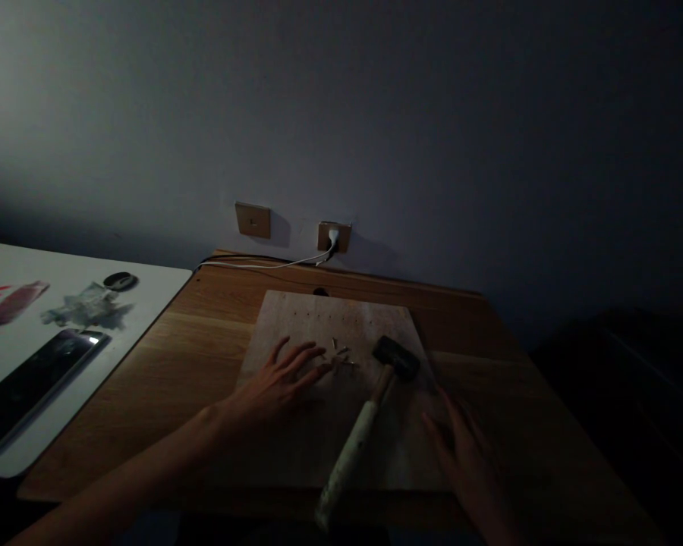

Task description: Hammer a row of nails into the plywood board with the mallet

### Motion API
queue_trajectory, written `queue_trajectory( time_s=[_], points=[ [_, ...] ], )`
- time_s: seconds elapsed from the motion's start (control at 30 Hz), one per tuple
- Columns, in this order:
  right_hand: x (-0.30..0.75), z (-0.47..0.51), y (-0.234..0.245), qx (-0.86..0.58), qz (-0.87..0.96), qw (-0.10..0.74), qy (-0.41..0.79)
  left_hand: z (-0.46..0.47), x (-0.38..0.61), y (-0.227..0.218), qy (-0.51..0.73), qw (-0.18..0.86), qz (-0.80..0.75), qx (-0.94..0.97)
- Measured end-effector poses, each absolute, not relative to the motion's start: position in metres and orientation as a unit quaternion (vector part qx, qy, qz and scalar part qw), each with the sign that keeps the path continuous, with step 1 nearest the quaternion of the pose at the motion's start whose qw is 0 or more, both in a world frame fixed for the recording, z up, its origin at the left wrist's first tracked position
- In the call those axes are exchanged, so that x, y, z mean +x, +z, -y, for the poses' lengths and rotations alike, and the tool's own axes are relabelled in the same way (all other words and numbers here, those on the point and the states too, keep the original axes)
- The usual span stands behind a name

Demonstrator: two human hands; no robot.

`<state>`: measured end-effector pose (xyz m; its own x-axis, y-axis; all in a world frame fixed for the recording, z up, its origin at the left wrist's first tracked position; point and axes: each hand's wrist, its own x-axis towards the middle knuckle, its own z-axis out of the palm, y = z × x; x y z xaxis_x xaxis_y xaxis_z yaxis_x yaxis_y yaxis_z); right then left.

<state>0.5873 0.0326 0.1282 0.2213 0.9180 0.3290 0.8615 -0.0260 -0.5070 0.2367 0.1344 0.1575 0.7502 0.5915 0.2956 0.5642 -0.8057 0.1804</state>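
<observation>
A pale wooden board (296, 318) lies on a brown wooden table (193, 356). My left hand (281, 383) rests flat on the board with its fingers spread, the fingertips beside several small nails (341, 355). A hammer (369, 409) with a dark head and a light handle lies across the board, its handle pointing toward me. My right hand (467, 455) lies open and flat on the board's right edge, just right of the hammer handle, holding nothing. The scene is dim.
A white table (148, 292) stands to the left with a phone (31, 383), crumpled wrapping (85, 307) and a small dark round object (119, 280). Two wall plates sit behind the table, one (334, 236) with a white cable plugged in. The area to the right is dark.
</observation>
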Motion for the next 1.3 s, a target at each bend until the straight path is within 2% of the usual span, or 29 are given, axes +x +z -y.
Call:
queue_trajectory(
  time_s=[0.23, 0.47, 0.73, 0.97, 1.3],
  points=[
    [0.568, -0.031, 0.124, -0.730, 0.591, 0.305, 0.157, -0.081, 0.149, 0.143, 0.180, 0.010, -0.435, 0.882],
    [0.493, -0.053, 0.130, -0.643, 0.685, 0.322, 0.116, -0.081, 0.085, 0.143, 0.201, 0.031, -0.564, 0.800],
    [0.433, -0.073, 0.142, -0.531, 0.800, 0.253, 0.118, -0.097, 0.028, 0.159, 0.168, 0.019, -0.684, 0.709],
    [0.429, -0.069, 0.147, -0.503, 0.835, 0.208, 0.081, -0.101, 0.030, 0.157, 0.187, 0.018, -0.720, 0.669],
    [0.515, -0.069, 0.126, -0.590, 0.755, 0.285, 0.011, -0.092, 0.101, 0.156, 0.219, 0.076, -0.628, 0.743]
  ],
)
